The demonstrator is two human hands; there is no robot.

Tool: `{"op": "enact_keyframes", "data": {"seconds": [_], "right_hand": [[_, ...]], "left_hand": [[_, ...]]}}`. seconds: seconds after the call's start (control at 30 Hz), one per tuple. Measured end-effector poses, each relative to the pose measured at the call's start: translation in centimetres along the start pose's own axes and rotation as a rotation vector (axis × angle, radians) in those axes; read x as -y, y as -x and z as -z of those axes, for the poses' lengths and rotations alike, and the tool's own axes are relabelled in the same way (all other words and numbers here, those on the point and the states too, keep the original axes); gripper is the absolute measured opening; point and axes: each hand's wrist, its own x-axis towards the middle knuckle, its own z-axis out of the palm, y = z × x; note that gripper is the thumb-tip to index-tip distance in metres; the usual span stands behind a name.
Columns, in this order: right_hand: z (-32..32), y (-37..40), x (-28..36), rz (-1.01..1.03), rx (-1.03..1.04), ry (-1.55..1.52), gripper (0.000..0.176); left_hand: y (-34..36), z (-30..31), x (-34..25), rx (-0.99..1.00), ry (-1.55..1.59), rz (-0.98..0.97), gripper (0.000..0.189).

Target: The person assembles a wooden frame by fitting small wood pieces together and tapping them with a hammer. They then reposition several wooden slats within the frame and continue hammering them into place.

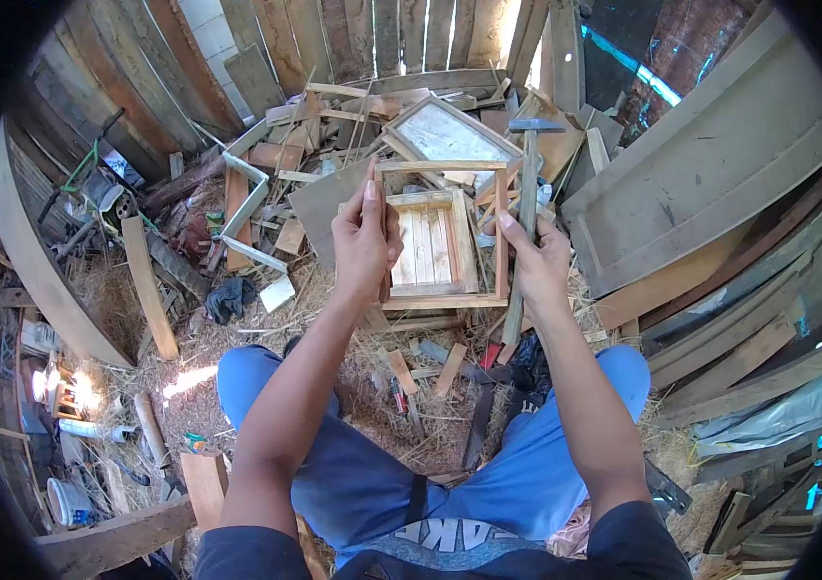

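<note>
A rectangular wooden frame [445, 302] stands upright in front of me. My left hand [362, 242] is closed round its left side, fingers wrapped behind and thumb pointing up. My right hand [538, 259] grips its right side and also a hammer [529, 184], whose wooden handle runs down past the palm with the metal head at the top. Through the frame's opening a wooden box [464, 242] with a slatted bottom shows behind it.
Scrap wood [333, 111] is heaped against the plank wall [362, 39]. A framed pane [449, 135] leans in the heap. Large boards [701, 155] stand at the right. Wood offcuts [450, 369] and a dark metal square [478, 425] lie between my legs.
</note>
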Motion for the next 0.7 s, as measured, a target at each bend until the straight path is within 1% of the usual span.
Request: {"op": "enact_keyframes", "data": {"seconds": [0.03,0.1,0.17,0.2,0.27,0.33,0.4,0.43,0.5,0.6,0.7], "right_hand": [[-0.1,0.0,0.2,0.001,0.004,0.004,0.028],[-0.3,0.2,0.6,-0.076,0.001,0.022,0.029],[-0.3,0.1,0.1,-0.057,0.007,0.018,0.030],[-0.4,0.1,0.0,-0.039,0.015,0.014,0.030],[-0.5,0.2,0.2,-0.037,0.022,0.015,0.030],[-0.7,0.5,0.8,-0.037,0.029,0.019,0.031],[-0.9,1.0,1.6,-0.120,0.012,0.017,0.026],[-0.7,0.9,1.3,-0.122,0.010,0.017,0.026],[-0.4,0.5,0.5,-0.020,0.019,0.055,0.031],[-0.1,0.3,0.4,-0.003,0.027,0.043,0.030],[0.1,0.4,0.6,-0.039,0.015,0.039,0.031]], "left_hand": [[-0.3,0.3,0.1,0.002,0.011,0.009,0.048],[-0.6,0.3,0.1,0.005,0.023,0.018,0.048],[-0.7,0.1,-0.3,-0.056,0.005,0.033,0.048],[-0.7,0.1,-0.6,-0.056,0.005,0.033,0.048],[-0.5,0.1,-1.2,0.003,-0.024,-0.029,0.045],[-0.5,0.4,-1.0,0.016,-0.037,-0.020,0.046],[-0.3,0.5,-0.8,0.033,-0.051,-0.008,0.048],[-0.2,0.4,-0.8,0.032,-0.025,0.009,0.048],[-0.2,0.5,-0.5,0.035,0.001,0.024,0.048],[-0.5,0.6,0.1,0.039,-0.014,0.073,0.047],[0.0,-0.1,-0.1,0.024,0.060,0.022,0.048]]}}
